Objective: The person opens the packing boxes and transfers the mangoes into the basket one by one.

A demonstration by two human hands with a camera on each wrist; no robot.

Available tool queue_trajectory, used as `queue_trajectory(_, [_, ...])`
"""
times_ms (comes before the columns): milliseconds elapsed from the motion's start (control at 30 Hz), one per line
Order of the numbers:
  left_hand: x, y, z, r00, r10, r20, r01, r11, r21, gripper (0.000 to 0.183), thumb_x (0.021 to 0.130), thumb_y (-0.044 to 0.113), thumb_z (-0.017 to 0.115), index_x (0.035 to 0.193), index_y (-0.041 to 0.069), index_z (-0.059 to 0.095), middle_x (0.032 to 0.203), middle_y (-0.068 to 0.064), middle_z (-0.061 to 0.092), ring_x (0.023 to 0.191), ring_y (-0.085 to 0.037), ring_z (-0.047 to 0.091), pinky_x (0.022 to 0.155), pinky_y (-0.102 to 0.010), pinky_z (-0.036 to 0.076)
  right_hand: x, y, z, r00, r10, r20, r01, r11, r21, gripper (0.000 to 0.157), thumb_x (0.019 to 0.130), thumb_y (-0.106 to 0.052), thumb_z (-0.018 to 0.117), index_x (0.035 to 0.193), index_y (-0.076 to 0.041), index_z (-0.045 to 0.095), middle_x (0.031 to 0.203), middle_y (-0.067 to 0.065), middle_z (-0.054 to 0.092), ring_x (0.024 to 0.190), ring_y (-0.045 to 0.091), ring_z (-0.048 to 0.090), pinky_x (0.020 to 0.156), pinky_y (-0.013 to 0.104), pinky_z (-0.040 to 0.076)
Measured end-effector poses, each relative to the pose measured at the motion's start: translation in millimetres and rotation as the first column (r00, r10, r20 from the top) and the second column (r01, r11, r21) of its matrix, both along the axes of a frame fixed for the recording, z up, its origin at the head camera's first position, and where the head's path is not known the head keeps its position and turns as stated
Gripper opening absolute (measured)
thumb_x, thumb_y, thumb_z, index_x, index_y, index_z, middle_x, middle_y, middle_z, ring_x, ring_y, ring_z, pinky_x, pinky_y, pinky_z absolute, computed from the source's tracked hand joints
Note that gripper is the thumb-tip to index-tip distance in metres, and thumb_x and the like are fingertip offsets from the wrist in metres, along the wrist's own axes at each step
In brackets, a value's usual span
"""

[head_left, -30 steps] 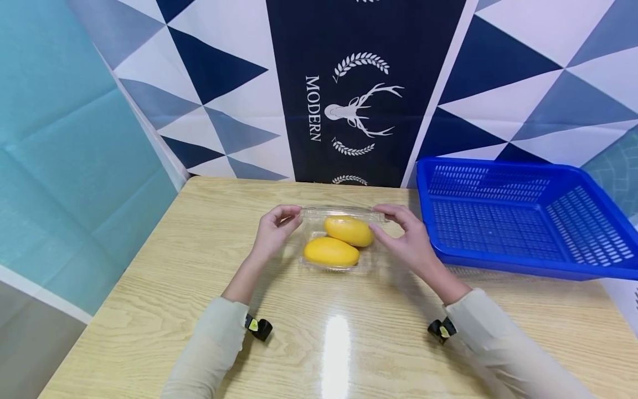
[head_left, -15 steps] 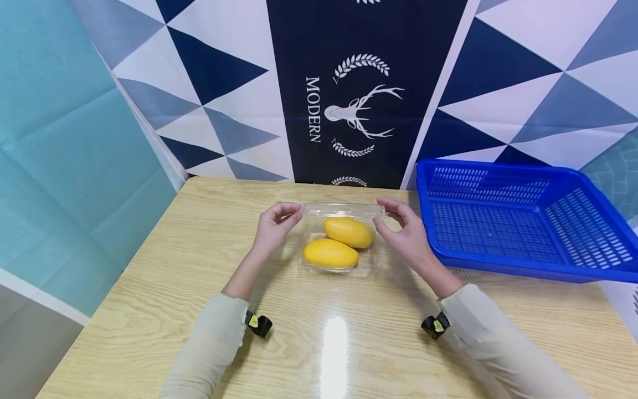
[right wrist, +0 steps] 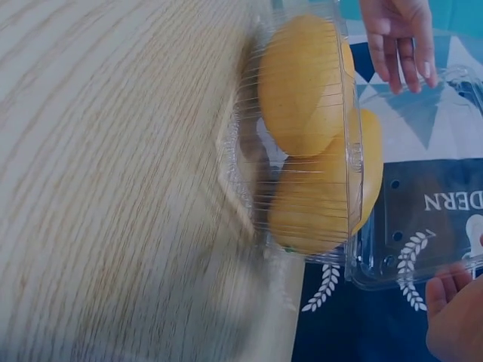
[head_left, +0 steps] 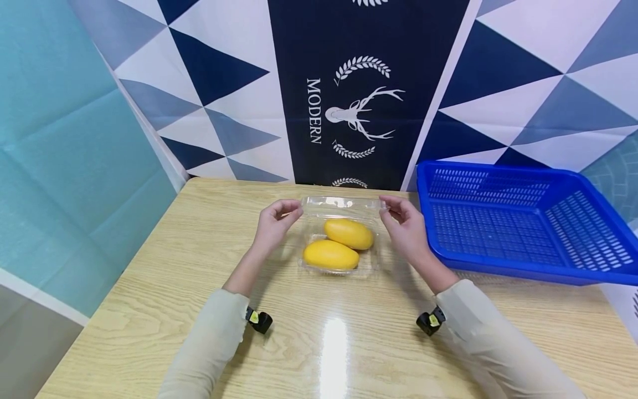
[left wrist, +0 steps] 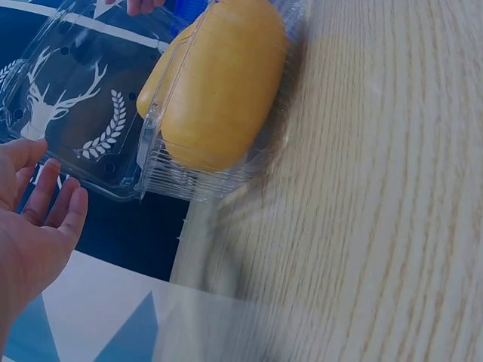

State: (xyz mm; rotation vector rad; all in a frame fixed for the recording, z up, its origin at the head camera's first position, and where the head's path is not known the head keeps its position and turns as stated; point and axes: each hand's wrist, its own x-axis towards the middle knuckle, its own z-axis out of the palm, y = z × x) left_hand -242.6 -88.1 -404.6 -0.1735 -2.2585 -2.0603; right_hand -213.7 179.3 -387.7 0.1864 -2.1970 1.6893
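The left hand point(head_left: 271, 226) and right hand point(head_left: 406, 226) pinch either end of the clear lid point(head_left: 344, 206), tipped farther toward the far side than before.

Head view looked forward and down from above the table point(head_left: 149, 305), standing farthest off. Left and right wrist views looked in close, rolled sideways, from opposite sides of the clear box point(left wrist: 181, 181); both wrist views shared its yellow fruits point(right wrist: 302, 83).
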Motion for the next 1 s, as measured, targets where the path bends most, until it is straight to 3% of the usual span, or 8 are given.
queue_trajectory(133, [-2.0, 0, -0.6, 1.0, 0.006, -0.019, -0.006, 1.0, -0.026, 0.023, 0.086, 0.011, 0.066, 0.106, -0.002, 0.064, 0.107, -0.012, 0.064, 0.093, -0.007, 0.059, 0.09, -0.025, 0.051, 8.3, -7, 14.2, 0.999, -0.031, 0.015, 0.031, 0.999, -0.006, 0.028, 0.089, 0.002, 0.054, 0.116, 0.01, 0.058, 0.101, -0.002, 0.058, 0.089, -0.005, 0.054, 0.081, 0.005, 0.045])
queue_trajectory(233, [-3.8, -1, -0.5, 1.0, 0.008, -0.03, -0.009, 0.999, -0.037, 0.023, 0.087, 0.012, 0.066, 0.105, -0.001, 0.065, 0.108, -0.011, 0.065, 0.092, -0.007, 0.059, 0.088, -0.023, 0.051, 10.2, -9, 19.9, 0.998, -0.04, 0.04, 0.04, 0.999, -0.005, 0.028, 0.09, 0.0, 0.054, 0.116, 0.011, 0.057, 0.107, 0.011, 0.062, 0.091, -0.002, 0.055, 0.081, 0.005, 0.045])
queue_trajectory(333, [-7.0, -1, -1.3, 0.999, 0.006, -0.041, -0.008, 0.999, -0.037, 0.022, 0.087, 0.012, 0.066, 0.105, 0.0, 0.065, 0.109, -0.012, 0.065, 0.091, -0.007, 0.059, 0.086, -0.02, 0.051, 2.7, -7, 13.1, 0.996, -0.045, 0.077, 0.046, 0.999, -0.008, 0.029, 0.092, -0.006, 0.055, 0.117, 0.007, 0.057, 0.118, 0.018, 0.06, 0.094, 0.0, 0.056, 0.083, 0.005, 0.044])
queue_trajectory(433, [-9.6, -2, -1.8, 0.999, 0.01, -0.044, -0.012, 0.999, -0.042, 0.023, 0.087, 0.013, 0.066, 0.106, 0.001, 0.065, 0.11, -0.012, 0.065, 0.091, -0.007, 0.058, 0.083, -0.018, 0.051, -5.2, -3, 3.9, 0.995, -0.048, 0.088, 0.05, 0.999, -0.013, 0.029, 0.092, -0.011, 0.057, 0.118, 0.002, 0.058, 0.12, 0.015, 0.06, 0.097, 0.001, 0.056, 0.084, 0.006, 0.044])
queue_trajectory(700, [-14.8, 0, -3.1, 0.999, 0.017, -0.046, -0.019, 0.999, -0.035, 0.024, 0.088, 0.013, 0.064, 0.108, 0.0, 0.064, 0.113, -0.014, 0.064, 0.092, -0.007, 0.057, 0.082, -0.015, 0.049, -14.6, -2, -6.7, 0.999, -0.03, 0.029, 0.033, 0.995, -0.093, 0.025, 0.09, -0.003, 0.057, 0.113, 0.007, 0.059, 0.107, 0.011, 0.061, 0.09, -0.003, 0.055, 0.082, 0.006, 0.045])
queue_trajectory(833, [-17.3, 2, -5.3, 0.999, 0.017, -0.044, -0.018, 1.0, -0.025, 0.025, 0.089, 0.013, 0.063, 0.109, -0.001, 0.064, 0.114, -0.016, 0.063, 0.091, -0.006, 0.057, 0.081, -0.014, 0.047, -16.0, -2, -8.3, 0.999, -0.033, 0.03, 0.036, 0.994, -0.104, 0.023, 0.09, -0.001, 0.056, 0.11, 0.009, 0.058, 0.099, 0.001, 0.059, 0.087, -0.004, 0.054, 0.081, 0.007, 0.045])
queue_trajectory(1000, [-19.4, 3, -7.9, 1.0, 0.015, -0.025, -0.015, 1.0, -0.01, 0.025, 0.09, 0.013, 0.062, 0.11, -0.001, 0.064, 0.116, -0.015, 0.063, 0.09, -0.003, 0.057, 0.081, -0.014, 0.048, -17.0, -2, -10.5, 0.999, -0.03, 0.036, 0.034, 0.994, -0.107, 0.021, 0.09, -0.001, 0.055, 0.107, 0.01, 0.056, 0.096, 0.001, 0.056, 0.086, -0.001, 0.054, 0.079, 0.007, 0.045])
